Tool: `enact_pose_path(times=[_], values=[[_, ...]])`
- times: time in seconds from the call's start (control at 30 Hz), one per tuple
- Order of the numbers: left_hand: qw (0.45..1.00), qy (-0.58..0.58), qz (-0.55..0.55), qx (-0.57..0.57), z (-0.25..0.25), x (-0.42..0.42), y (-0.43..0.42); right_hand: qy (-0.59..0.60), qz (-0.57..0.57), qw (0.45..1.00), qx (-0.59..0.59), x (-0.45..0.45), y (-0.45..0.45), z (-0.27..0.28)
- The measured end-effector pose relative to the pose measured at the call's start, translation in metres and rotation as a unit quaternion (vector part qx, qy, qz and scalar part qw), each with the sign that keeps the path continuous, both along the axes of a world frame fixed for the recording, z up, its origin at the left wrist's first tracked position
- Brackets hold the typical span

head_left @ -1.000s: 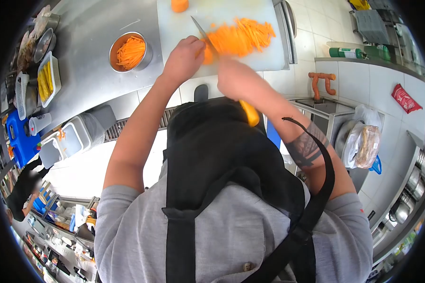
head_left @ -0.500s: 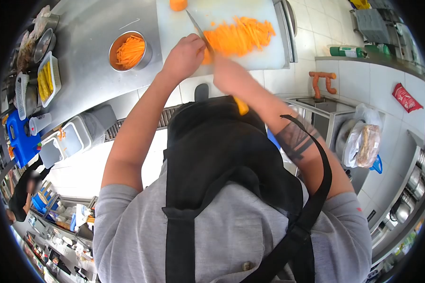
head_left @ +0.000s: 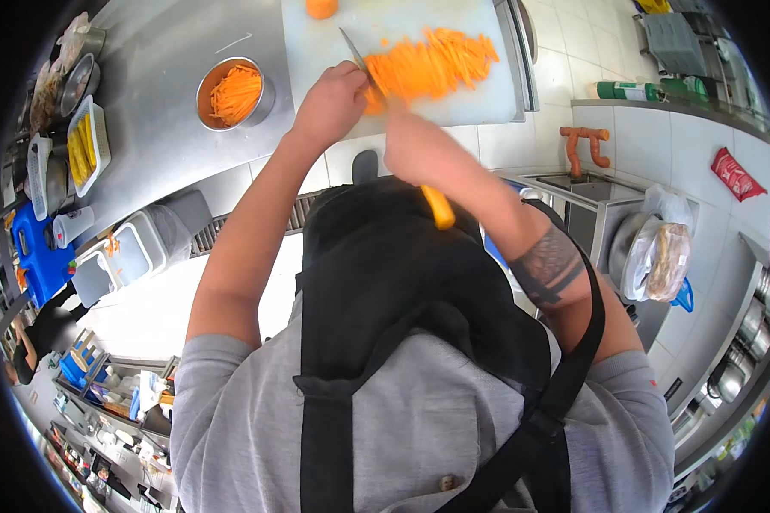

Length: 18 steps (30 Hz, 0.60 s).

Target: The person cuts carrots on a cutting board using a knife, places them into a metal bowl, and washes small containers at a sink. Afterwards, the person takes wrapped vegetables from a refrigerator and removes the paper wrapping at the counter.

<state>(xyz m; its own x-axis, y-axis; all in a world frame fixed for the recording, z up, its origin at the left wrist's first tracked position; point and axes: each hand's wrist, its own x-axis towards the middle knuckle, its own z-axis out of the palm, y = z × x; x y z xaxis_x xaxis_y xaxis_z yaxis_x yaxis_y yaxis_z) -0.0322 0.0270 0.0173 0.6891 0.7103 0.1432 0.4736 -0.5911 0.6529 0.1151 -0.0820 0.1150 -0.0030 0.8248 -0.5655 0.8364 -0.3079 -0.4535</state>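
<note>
My right hand (head_left: 415, 145) is wrapped round the yellow handle (head_left: 437, 207) of a kitchen knife, whose end sticks out toward my apron. The knife blade (head_left: 355, 50) points away from me over a white cutting board (head_left: 321, 47). Close against the blade's left side, my left hand (head_left: 334, 103) has its fingers curled down on a piece of carrot (head_left: 374, 104), mostly hidden beneath them. To the right of the blade lies a long heap of carrot strips (head_left: 432, 64). A thick carrot chunk (head_left: 322, 8) stands at the board's far left.
A metal bowl (head_left: 235, 92) of carrot strips stands on the steel counter (head_left: 162, 103), left of the board. Farther left are a white basket (head_left: 90, 145) with yellow contents and a blue crate (head_left: 38, 256). Another person (head_left: 47, 329) is in the background at left.
My right hand has shifted slightly, and the knife handle has swung a little toward my body. The blade tip has drawn back slightly. The person at far left has moved.
</note>
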Motion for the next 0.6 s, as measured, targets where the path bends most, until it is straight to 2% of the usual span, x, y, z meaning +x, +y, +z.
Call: enact_pose_path(times=[0.03, 0.1, 0.13, 0.2, 0.3, 0.33, 0.37, 0.4, 0.47, 0.53, 0.6], values=[[1.0, -0.002, 0.0, 0.0, 0.0, 0.001, 0.0, -0.002, 0.0, 1.0, 0.0, 0.0, -0.005, -0.017], [1.0, 0.0, 0.004, 0.0, -0.003, 0.001, 0.001, -0.027, -0.029, 0.996, 0.079, -0.001, -0.011, -0.051], [1.0, 0.002, 0.004, -0.002, -0.004, 0.0, 0.0, -0.026, -0.029, 0.996, 0.077, -0.001, -0.001, -0.029], [1.0, -0.005, -0.001, 0.019, -0.004, 0.0, 0.001, 0.037, -0.034, 0.997, -0.066, 0.004, 0.019, 0.015], [1.0, -0.011, 0.003, 0.002, -0.002, -0.001, 0.001, 0.016, -0.017, 0.997, -0.075, -0.003, 0.007, 0.025], [1.0, -0.012, 0.006, 0.001, -0.002, -0.001, 0.002, 0.015, -0.015, 0.997, -0.076, -0.004, 0.002, 0.007], [1.0, -0.014, 0.003, -0.003, -0.003, -0.001, 0.001, -0.003, -0.022, 1.0, 0.008, -0.006, -0.011, -0.026], [1.0, -0.016, -0.001, -0.007, -0.003, -0.001, 0.001, -0.021, -0.029, 0.995, 0.094, -0.009, -0.013, -0.033], [1.0, 0.001, -0.013, -0.002, -0.001, -0.003, 0.005, -0.012, -0.007, 0.995, 0.099, 0.003, -0.004, -0.046], [1.0, 0.016, -0.026, 0.006, 0.001, -0.002, 0.008, -0.007, 0.013, 0.994, 0.109, 0.003, 0.003, -0.023], [1.0, 0.009, -0.018, -0.012, 0.0, -0.003, 0.005, 0.004, -0.027, 0.998, -0.053, -0.004, 0.001, 0.013]])
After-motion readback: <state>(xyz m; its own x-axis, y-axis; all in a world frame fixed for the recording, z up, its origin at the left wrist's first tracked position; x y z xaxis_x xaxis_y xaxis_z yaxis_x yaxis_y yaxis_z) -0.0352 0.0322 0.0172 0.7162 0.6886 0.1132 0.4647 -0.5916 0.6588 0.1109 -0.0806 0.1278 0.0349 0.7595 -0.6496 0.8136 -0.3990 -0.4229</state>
